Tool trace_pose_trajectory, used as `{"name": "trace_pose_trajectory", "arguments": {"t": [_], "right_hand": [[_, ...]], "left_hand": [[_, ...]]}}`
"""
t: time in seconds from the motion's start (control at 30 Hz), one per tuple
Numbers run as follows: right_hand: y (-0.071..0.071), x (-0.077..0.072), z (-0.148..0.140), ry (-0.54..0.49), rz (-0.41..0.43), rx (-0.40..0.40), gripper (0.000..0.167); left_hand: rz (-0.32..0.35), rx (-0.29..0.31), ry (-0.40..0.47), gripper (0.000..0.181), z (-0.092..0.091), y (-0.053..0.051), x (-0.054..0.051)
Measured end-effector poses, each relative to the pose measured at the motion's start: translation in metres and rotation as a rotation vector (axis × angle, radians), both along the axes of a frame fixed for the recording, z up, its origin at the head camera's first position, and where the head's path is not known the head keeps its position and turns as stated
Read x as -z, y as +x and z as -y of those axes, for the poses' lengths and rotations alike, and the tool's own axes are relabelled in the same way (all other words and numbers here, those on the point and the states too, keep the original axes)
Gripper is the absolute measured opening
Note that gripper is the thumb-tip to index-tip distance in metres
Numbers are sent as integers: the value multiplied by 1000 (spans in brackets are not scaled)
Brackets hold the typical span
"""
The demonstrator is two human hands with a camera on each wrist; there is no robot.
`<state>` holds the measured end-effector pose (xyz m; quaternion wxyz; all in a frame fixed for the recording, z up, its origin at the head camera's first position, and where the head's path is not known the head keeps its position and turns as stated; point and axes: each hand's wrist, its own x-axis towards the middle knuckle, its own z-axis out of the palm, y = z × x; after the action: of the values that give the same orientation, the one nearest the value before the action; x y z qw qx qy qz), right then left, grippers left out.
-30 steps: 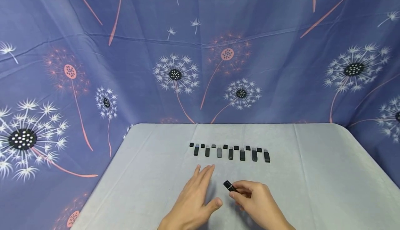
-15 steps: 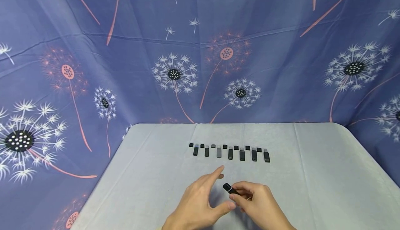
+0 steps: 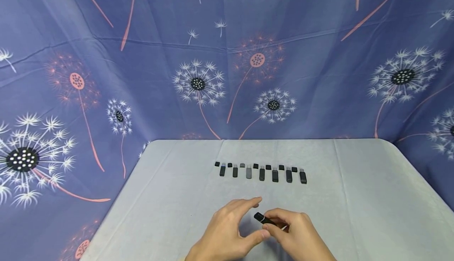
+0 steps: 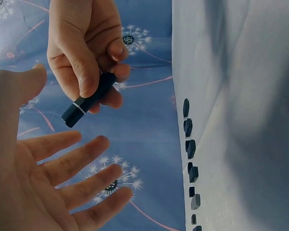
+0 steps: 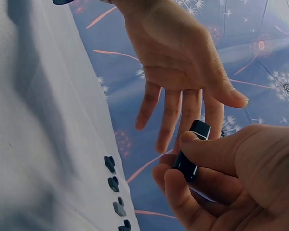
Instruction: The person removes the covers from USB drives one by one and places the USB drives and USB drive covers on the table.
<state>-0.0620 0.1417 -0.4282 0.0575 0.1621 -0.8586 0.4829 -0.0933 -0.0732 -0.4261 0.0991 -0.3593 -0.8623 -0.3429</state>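
My right hand pinches a black USB stick between thumb and fingers above the table. A thin pale ring divides the stick's capped end from its body, and that end points toward my left hand. In the left wrist view, the USB stick slants down out of the right hand's grip. My left hand's fingers are spread and relaxed around the capped end, apart from it. From the right wrist view, the stick stands out in front of the left palm, part of its body covered by the right thumb.
Across the pale table runs a row of uncapped USB sticks, among them a grey stick and a black stick. Small caps, such as a black cap, lie beside their connectors. Behind hangs a blue dandelion-print cloth.
My left hand has moved right toward the stick, its fingers going from nearly straight to gently bent. The right hand keeps hold of the USB stick and has lowered slightly.
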Motion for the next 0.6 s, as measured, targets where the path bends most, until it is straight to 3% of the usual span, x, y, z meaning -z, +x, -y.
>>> {"name": "trace_pose_trajectory", "arguments": {"t": [0.4, 0.6], "right_hand": [[1, 2, 0, 7, -109, 2, 17], [1, 2, -2, 14, -86, -4, 13]], "left_hand": [[-55, 52, 70, 58, -5, -2, 0], [-160, 73, 93, 57, -8, -5, 2]]}}
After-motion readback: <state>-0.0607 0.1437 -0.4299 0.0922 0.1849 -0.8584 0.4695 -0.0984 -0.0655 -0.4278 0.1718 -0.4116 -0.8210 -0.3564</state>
